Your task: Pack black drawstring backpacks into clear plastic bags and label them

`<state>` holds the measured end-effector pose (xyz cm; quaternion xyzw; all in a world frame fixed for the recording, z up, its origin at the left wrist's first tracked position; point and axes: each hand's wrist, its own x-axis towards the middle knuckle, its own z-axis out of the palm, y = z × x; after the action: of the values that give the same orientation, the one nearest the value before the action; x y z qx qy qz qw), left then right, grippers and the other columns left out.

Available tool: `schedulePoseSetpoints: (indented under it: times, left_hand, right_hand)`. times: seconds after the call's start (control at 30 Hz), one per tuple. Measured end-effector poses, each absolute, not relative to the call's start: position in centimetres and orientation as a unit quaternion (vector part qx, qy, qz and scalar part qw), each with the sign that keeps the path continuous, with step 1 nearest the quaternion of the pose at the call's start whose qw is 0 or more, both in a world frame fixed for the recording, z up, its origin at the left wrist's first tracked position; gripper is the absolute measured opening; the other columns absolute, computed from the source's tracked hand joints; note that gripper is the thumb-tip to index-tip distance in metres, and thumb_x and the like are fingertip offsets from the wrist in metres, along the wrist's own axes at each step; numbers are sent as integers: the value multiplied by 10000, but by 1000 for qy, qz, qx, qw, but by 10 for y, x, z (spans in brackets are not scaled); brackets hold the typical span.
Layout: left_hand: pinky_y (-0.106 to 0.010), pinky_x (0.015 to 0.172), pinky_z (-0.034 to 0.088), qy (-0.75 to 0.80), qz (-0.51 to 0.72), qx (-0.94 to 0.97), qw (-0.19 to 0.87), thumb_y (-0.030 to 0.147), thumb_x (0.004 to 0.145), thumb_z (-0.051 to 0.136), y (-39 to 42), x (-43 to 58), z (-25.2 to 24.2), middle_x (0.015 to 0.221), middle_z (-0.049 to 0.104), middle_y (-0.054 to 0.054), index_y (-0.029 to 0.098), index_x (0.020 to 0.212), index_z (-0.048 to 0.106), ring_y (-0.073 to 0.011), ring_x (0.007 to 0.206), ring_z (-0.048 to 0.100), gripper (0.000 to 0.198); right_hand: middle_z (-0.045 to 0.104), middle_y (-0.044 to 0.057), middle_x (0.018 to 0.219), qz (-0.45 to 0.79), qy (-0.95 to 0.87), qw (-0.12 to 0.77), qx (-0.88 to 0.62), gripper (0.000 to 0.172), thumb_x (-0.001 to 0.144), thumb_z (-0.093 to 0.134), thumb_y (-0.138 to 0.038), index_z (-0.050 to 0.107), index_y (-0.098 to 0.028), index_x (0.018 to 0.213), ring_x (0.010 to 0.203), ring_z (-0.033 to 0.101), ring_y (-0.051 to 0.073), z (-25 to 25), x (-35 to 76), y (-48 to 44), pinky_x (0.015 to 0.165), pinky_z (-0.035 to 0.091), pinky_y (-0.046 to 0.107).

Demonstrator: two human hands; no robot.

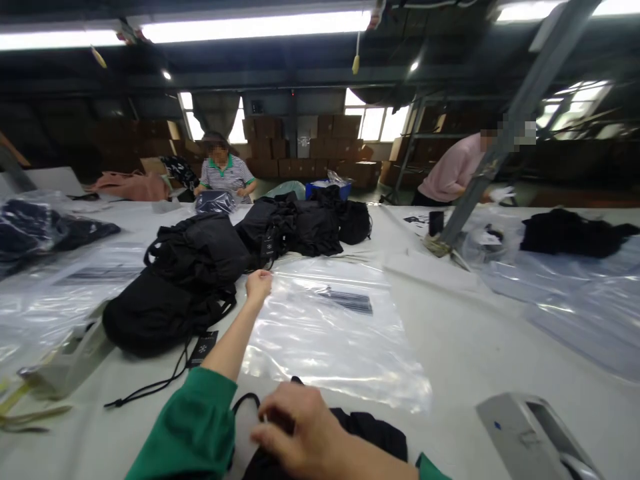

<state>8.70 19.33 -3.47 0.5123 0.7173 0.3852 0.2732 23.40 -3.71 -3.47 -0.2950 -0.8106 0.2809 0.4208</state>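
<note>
A clear plastic bag [310, 347] with a block of dark print lies flat on the table in front of me. My left hand [259, 285] is closed in a pinch at its upper left corner. Close to my body, my right hand [300, 423] hovers over or rests on a black fabric item [377, 430], partly hidden beneath it. The fingers of that hand are curled, with a small pale bit between thumb and forefinger that I cannot make out. Left of the bag, several black drawstring bags [200, 260] lie in a row, one with a black hang tag [203, 348].
Grey tape dispensers [535, 433] sit at the right front and at the left. More clear bags [590, 293] lie on the right, near a slanted metal post [495, 153]. Two people work across the table [450, 333]. Cartons [320, 140] are stacked behind.
</note>
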Motion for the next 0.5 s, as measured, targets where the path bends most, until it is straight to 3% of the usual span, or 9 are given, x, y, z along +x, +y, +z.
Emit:
schedulePoseSetpoints:
  times: [0.07, 0.17, 0.3, 0.4, 0.5]
  left_hand:
    - [-377, 785, 561, 706, 388, 525, 276, 356, 932, 584, 182, 91, -37, 1110, 632, -74, 146, 1153, 593, -193, 920, 640, 304]
    - [-373, 789, 548, 684, 385, 558, 270, 355, 922, 599, 166, 101, -37, 1007, 653, -50, 136, 1048, 627, -182, 878, 639, 255]
    - [-366, 773, 539, 650, 367, 604, 279, 359, 900, 628, 150, 121, -32, 875, 652, -21, 125, 926, 640, -167, 805, 636, 235]
    - [-361, 794, 543, 621, 356, 630, 300, 361, 926, 589, 133, 129, -18, 964, 661, -44, 146, 959, 645, -170, 852, 634, 224]
    - [-389, 810, 552, 586, 359, 652, 320, 348, 927, 593, 102, 130, 6, 1112, 635, -71, 142, 1119, 612, -200, 941, 635, 283]
  right_hand:
    - [649, 41, 885, 185, -750, 466, -432, 204, 885, 574, -319, 634, -220, 1054, 737, 600, 184, -25, 262, -12, 705, 502, 303]
    - [590, 138, 1088, 20, -705, 472, -529, 460, 871, 587, -322, 513, -149, 1291, 1003, 540, 279, -20, 285, 34, 888, 451, 426]
    - [558, 171, 1152, -92, -711, 383, -582, 690, 795, 696, -452, 470, -139, 1367, 1030, 513, 328, -36, 286, 73, 864, 427, 460]
    - [570, 180, 1168, -121, -726, 342, -584, 681, 808, 701, -431, 472, -130, 1375, 1040, 528, 330, -48, 283, 81, 864, 433, 467]
    - [589, 154, 1187, -108, -741, 351, -562, 501, 877, 661, -356, 528, -144, 1310, 1038, 570, 291, -52, 261, 90, 876, 477, 463]
